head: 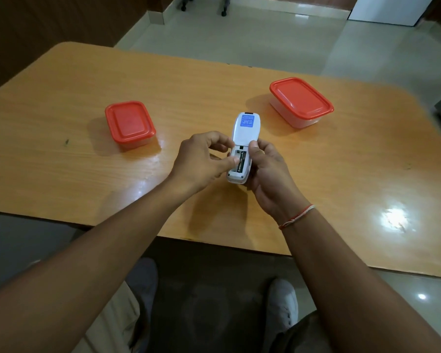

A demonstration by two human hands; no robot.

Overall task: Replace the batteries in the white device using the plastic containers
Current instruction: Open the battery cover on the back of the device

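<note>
This looks like an office or meeting room, nothing homely about it. A broad laminate table (341,189) with rounded corners and a glossy wood-grain top fills the view. Beyond its far edge, pale polished floor tiles (265,34) catch the ceiling lights. At the top, castor wheels of rolling chairs (223,13) poke in. Dark wood panelling (49,21) runs along the left wall, and a white cabinet or door (387,7) stands at the far right.

Both forearms reach forward, the left hand (201,159) pinching with its thumb, the right hand (267,171) curled closed.
</note>
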